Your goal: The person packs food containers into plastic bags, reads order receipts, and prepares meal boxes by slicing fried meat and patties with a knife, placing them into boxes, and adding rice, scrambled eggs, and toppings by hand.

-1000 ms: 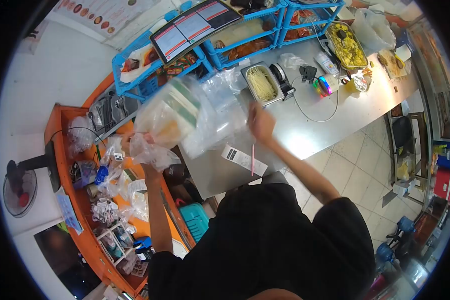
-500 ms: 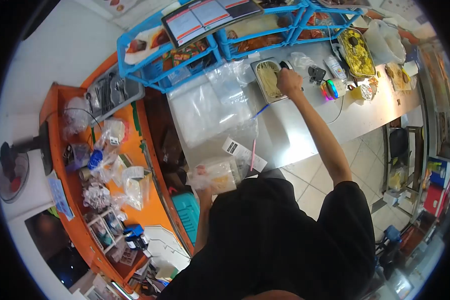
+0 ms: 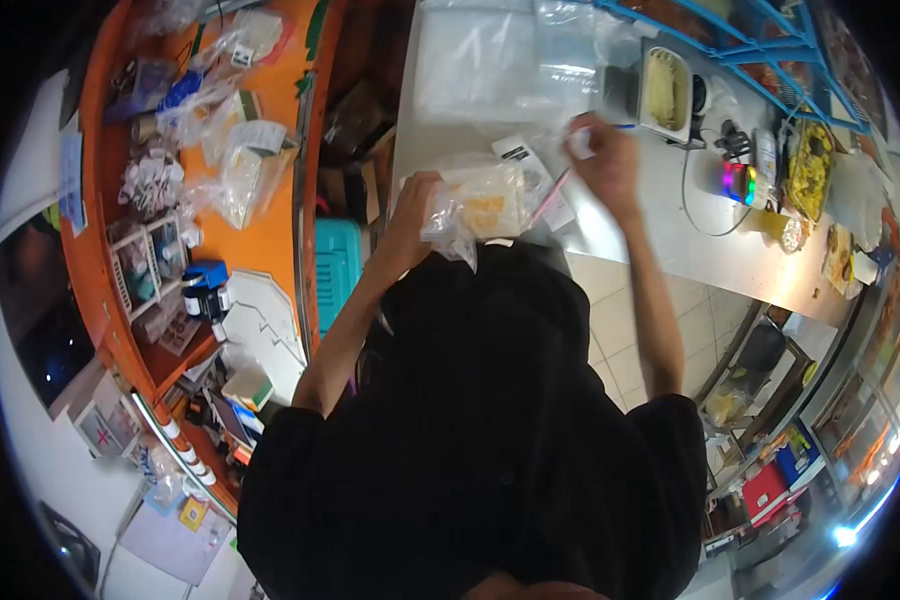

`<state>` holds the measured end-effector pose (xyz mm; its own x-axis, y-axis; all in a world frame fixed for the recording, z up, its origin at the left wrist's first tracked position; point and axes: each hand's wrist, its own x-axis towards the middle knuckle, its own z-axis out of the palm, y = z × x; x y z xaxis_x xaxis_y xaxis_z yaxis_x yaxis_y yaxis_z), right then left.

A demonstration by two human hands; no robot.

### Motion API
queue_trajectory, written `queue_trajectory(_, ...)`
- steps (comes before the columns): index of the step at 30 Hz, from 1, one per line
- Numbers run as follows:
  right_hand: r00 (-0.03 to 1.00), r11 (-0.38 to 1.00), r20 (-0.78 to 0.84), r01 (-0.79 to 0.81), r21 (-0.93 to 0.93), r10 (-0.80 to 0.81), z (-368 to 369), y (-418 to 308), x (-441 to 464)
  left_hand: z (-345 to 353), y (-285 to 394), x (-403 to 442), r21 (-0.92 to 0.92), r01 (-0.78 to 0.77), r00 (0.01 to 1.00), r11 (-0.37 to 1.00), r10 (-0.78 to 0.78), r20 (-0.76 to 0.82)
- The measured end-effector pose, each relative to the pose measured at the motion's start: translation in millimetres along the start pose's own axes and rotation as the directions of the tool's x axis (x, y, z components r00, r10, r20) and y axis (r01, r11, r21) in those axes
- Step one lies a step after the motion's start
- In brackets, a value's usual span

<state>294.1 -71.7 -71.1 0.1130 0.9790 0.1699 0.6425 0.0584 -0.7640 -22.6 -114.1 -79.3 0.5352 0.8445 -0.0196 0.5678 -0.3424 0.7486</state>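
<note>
My left hand (image 3: 412, 212) is closed on the side of a clear plastic bag (image 3: 485, 205) at the table's front edge. Something pale with yellow-orange marks shows through the plastic. To the right, my right hand (image 3: 610, 170) hangs over the table, smeared by motion, its fingers curled around something small and whitish that I cannot make out. Between the hands lie a printed paper slip (image 3: 522, 155) and a pink pen (image 3: 552, 196). Farther right stands a metal tray (image 3: 686, 125) of pale thin strips, with a black object (image 3: 699, 95) beside it.
Clear plastic sheets or bags (image 3: 475, 65) cover the table's far left. A glowing, multicoloured device (image 3: 739, 184) and a container of yellow food (image 3: 808, 175) stand right. Blue racks (image 3: 760, 45) line the back. An orange shelf (image 3: 260, 200) with clutter and a teal crate (image 3: 338, 270) are left.
My right hand has come back from the black object beside the metal tray toward the bag. My left hand still holds the bag. The view has tilted down and turned.
</note>
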Motion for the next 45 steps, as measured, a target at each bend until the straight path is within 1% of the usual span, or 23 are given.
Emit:
queue_trajectory(1, 0.995, 0.995, 0.095, 0.006, -0.101, 0.003, 22, -37, -19, -2, 8, 1, 0.118, 0.009, 0.999, 0.993, -0.005, -0.036)
queue_trajectory(3, 0.974, 0.998, 0.226, -0.023, 0.065, 0.007, 64, -69, -43, -11, 16, 5, 0.285, -0.036, 0.994, 0.958, 0.064, -0.089)
queue_trajectory(5, 0.921, 0.997, 0.389, -0.034, 0.071, 0.004, 83, -84, -52, -20, 19, 9, 0.381, -0.139, 0.974, 0.914, 0.196, -0.114)
queue_trajectory(6, 0.949, 0.989, 0.303, 0.044, 0.142, -0.086, 92, -78, -56, -24, 15, 13, 0.283, -0.194, 0.969, 0.939, 0.229, -0.096)
queue_trajectory(10, 0.844, 0.984, 0.536, -0.108, 0.141, 0.016, 81, -69, -48, -34, 19, 18, 0.047, -0.072, 0.989, 0.996, 0.066, 0.131)
queue_trajectory(13, 0.856, 0.984, 0.517, -0.074, 0.164, -0.022, 88, -56, -48, -33, 15, 25, 0.193, -0.067, 0.977, 0.979, 0.025, 0.214)
queue_trajectory(16, 0.925, 0.977, 0.369, 0.018, 0.21, -0.096, 105, -44, -50, -41, 16, 46, 0.391, -0.2, 0.922, 0.898, 0.038, 0.385)
queue_trajectory(19, 0.961, 0.951, 0.189, 0.144, 0.275, -0.2, 116, -32, -53, -42, 10, 67, 0.209, 0.014, 0.829, 0.978, -0.128, 0.544)
queue_trajectory(20, 0.972, 0.944, 0.095, 0.182, 0.277, -0.215, 119, -32, -57, -39, -3, 69, 0.175, -0.082, 0.855, 0.981, -0.022, 0.518)
queue_trajectory(21, 0.974, 0.938, -0.002, 0.221, 0.267, -0.228, 120, -31, -58, -42, -6, 77, 0.157, -0.035, 0.792, 0.987, -0.069, 0.607)
queue_trajectory(22, 0.972, 0.959, 0.059, 0.213, 0.187, -0.227, 116, -36, -57, -45, -7, 87, 0.146, 0.015, 0.715, 0.989, -0.113, 0.69)
queue_trajectory(23, 0.984, 0.982, 0.127, 0.101, 0.161, -0.122, 114, -42, -56, -47, -6, 95, 0.145, 0.069, 0.626, 0.987, -0.155, 0.764)
queue_trajectory(24, 0.981, 0.991, 0.195, -0.011, 0.134, -0.016, 113, -48, -55, -47, -5, 98, 0.025, 0.051, 0.668, 0.998, -0.053, 0.742)
queue_trajectory(26, 0.952, 0.969, 0.27, -0.19, 0.16, 0.142, 107, -59, -59, -50, -13, 95, -0.011, 0.276, 0.675, 0.961, -0.185, 0.714)
queue_trajectory(27, 0.986, 0.952, 0.088, -0.158, 0.263, 0.139, 112, -64, -68, -50, -15, 95, -0.032, 0.379, 0.672, 0.925, -0.251, 0.697)
queue_trajectory(29, 0.946, 0.908, -0.282, -0.031, 0.417, 0.162, 128, -75, -90, -49, -9, 88, -0.15, 0.507, 0.693, 0.849, -0.297, 0.657)
queue_trajectory(31, 0.971, 0.968, -0.228, -0.013, 0.251, 0.072, 129, -94, -116, -48, -17, 77, -0.226, 0.566, 0.702, 0.792, -0.32, 0.636)
queue_trajectory(32, 0.981, 0.987, -0.189, 0.0, 0.163, 0.031, 132, -98, -126, -42, -15, 69, -0.234, 0.653, 0.709, 0.72, -0.474, 0.521)
queue_trajectory(35, 0.964, 0.989, -0.256, -0.036, 0.143, 0.072, 153, -104, -138, -37, -23, 57, -0.444, 0.762, 0.642, 0.472, -0.459, 0.614)
queue_trajectory(36, 0.949, 0.989, -0.3, -0.054, 0.138, 0.093, 151, -103, -138, -35, -25, 54, -0.457, 0.774, 0.631, 0.438, -0.474, 0.614)
queue_trajectory(39, 0.886, 0.927, -0.365, -0.159, 0.341, 0.286, 142, -103, -134, -23, -22, 44, -0.426, 0.655, 0.75, 0.624, -0.471, 0.463)
queue_trajectory(42, 0.838, 0.806, -0.278, -0.279, 0.522, 0.47, 135, -114, -128, -15, -21, 33, -0.395, 0.552, 0.828, 0.734, -0.424, 0.368)
queue_trajectory(45, 0.754, 0.538, -0.072, -0.395, 0.745, 0.653, 131, -121, -123, -16, -16, 29, -0.371, 0.549, 0.824, 0.749, -0.411, 0.39)
